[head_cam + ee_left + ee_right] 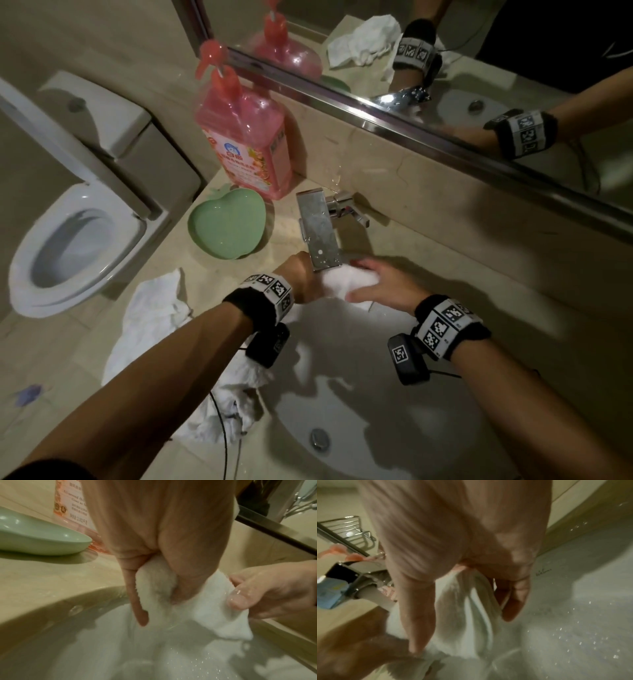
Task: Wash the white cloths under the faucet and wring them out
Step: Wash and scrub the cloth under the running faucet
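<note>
Both hands clamp one white cloth [346,282] under faucet [320,236]: left hand [301,277], right hand [383,286]. Cloth bunched, soaked; wrist views show water dripping, head view doesn't.

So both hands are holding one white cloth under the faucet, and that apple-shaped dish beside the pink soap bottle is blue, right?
Not quite: the apple-shaped dish is green, as the head view shows. The rest holds: the left hand and right hand both hold the white cloth under the faucet, and the dish sits beside the pink soap bottle.
</note>
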Demonstrator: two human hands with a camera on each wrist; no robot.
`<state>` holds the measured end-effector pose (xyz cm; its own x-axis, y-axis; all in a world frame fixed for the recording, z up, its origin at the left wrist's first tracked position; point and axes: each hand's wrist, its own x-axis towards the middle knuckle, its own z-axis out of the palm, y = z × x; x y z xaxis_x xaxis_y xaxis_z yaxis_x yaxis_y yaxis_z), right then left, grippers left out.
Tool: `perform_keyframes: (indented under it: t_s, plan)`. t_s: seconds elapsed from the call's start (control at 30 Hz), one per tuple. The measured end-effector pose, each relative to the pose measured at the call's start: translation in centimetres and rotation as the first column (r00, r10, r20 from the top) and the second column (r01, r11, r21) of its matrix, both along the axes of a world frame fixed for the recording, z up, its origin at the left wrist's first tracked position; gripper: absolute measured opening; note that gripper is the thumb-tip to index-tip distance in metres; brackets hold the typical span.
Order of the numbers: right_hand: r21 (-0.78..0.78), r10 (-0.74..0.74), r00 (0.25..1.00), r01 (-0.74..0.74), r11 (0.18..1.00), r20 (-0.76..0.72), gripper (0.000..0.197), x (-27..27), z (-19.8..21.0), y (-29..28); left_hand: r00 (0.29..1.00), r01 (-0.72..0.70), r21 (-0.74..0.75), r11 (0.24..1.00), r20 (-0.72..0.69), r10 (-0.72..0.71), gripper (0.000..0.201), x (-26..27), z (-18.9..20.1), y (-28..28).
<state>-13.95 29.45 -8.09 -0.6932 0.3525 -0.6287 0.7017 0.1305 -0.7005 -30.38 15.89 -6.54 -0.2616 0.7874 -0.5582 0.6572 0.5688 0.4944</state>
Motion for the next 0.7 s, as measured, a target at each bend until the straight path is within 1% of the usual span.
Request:
perform_keyframes:
  t_s: [0.07, 0.1, 0.13, 0.2, 0.27, 0.3, 0.33, 0.37, 0.4, 0.43, 0.47, 0.5, 0.53, 0.57, 0.6, 0.63, 0.67, 0.7]
  plan:
    - [-0.006, 0.108, 0.99, -0.108, 0.994, 0.086, 0.061, -0.9, 0.0, -0.4, 0.996, -0.006, 0.089, 0.996, -0.085, 0.014, 0.023, -0.3, -0.2, -0.8]
    - [-0.035, 0.145, 0.982, -0.142, 0.989, 0.122, 0.059, -1.5, 0.0, -0.8, 0.993, 0.009, 0.122, 0.993, -0.118, 0.005, 0.022, -0.2, -0.1, -1.2]
    - [-0.095, 0.158, 0.978, -0.146, 0.985, 0.136, 0.06, -2.1, 0.0, -1.2, 0.991, 0.028, 0.161, 0.987, -0.134, -0.007, 0.025, -0.1, -0.1, -1.5]
    - [-0.273, 0.09, 0.989, -0.055, 0.96, 0.117, 0.071, -3.2, -0.1, -2.2, 0.991, 0.047, 0.218, 0.975, -0.132, -0.019, 0.035, 0.0, 0.0, -1.9]
    - [-0.439, -0.035, 0.996, 0.07, 0.896, 0.087, 0.077, -4.1, -0.2, -3.0, 0.986, 0.099, 0.224, 0.969, -0.151, -0.066, 0.046, -0.4, 0.1, -2.1]
    - [-0.477, -0.074, 0.994, 0.104, 0.873, 0.08, 0.077, -4.3, -0.2, -3.2, 0.98, 0.145, 0.205, 0.968, -0.162, -0.112, 0.05, -0.5, 0.1, -2.1]
    - [-0.478, -0.087, 0.994, 0.109, 0.871, 0.068, 0.074, -4.4, -0.1, -3.4, 0.967, 0.207, 0.191, 0.96, -0.19, -0.171, 0.053, -0.8, -0.1, -2.0]
    - [-0.429, -0.07, 0.997, 0.081, 0.9, 0.04, 0.069, -4.6, 0.1, -3.5, 0.944, 0.273, 0.137, 0.952, -0.227, -0.238, 0.056, -1.0, -0.1, -1.8]
    - [-0.328, -0.027, 1.0, 0.027, 0.944, 0.005, 0.061, -4.6, 0.1, -3.4, 0.92, 0.321, 0.077, 0.944, -0.263, -0.291, 0.06, -1.0, -0.3, -1.5]
    - [-0.199, 0.032, 0.999, -0.033, 0.979, -0.012, 0.052, -4.7, 0.2, -3.2, 0.911, 0.32, 0.026, 0.947, -0.282, -0.3, 0.064, -1.0, -0.4, -1.4]
    - [-0.075, 0.085, 0.996, -0.085, 0.994, -0.005, 0.047, -4.7, 0.2, -3.2, 0.919, 0.286, 0.036, 0.958, -0.295, -0.263, 0.061, -0.9, -0.7, -1.2]
    - [0.021, 0.12, 0.993, -0.12, 0.992, 0.02, 0.047, -4.7, 0.2, -3.2, 0.943, 0.208, 0.087, 0.974, -0.281, -0.177, 0.05, -0.5, -0.7, -1.0]
    - [0.096, 0.141, 0.989, -0.145, 0.985, 0.051, 0.049, -4.8, 0.2, -3.2, 0.967, 0.11, 0.166, 0.98, -0.245, -0.067, 0.036, -0.2, -0.8, -0.9]
    - [0.17, 0.168, 0.982, -0.18, 0.969, 0.083, 0.05, -4.8, 0.1, -3.3, 0.978, 0.008, 0.186, 0.982, -0.204, 0.031, 0.024, 0.2, -0.8, -0.6]
    - [0.244, 0.201, 0.973, -0.223, 0.944, 0.111, 0.048, -4.8, 0.1, -3.3, 0.98, -0.059, 0.181, 0.982, -0.178, 0.092, 0.016, 0.3, -1.1, -0.1]
    - [0.31, 0.23, 0.964, -0.262, 0.914, 0.136, 0.046, -4.7, 0.1, -3.3, 0.98, -0.094, 0.121, 0.988, -0.164, 0.113, 0.016, 0.3, -1.2, 0.4]
    - [0.368, 0.255, 0.954, -0.296, 0.881, 0.156, 0.044, -4.6, 0.1, -3.3, 0.981, -0.11, 0.069, 0.992, -0.156, 0.12, 0.023, 0.4, -1.7, 0.7]
    - [0.426, 0.286, 0.942, -0.334, 0.841, 0.175, 0.04, -4.6, 0.2, -3.3, 0.985, -0.081, 0.001, 0.997, -0.152, 0.08, 0.031, 0.5, -2.1, 1.0]
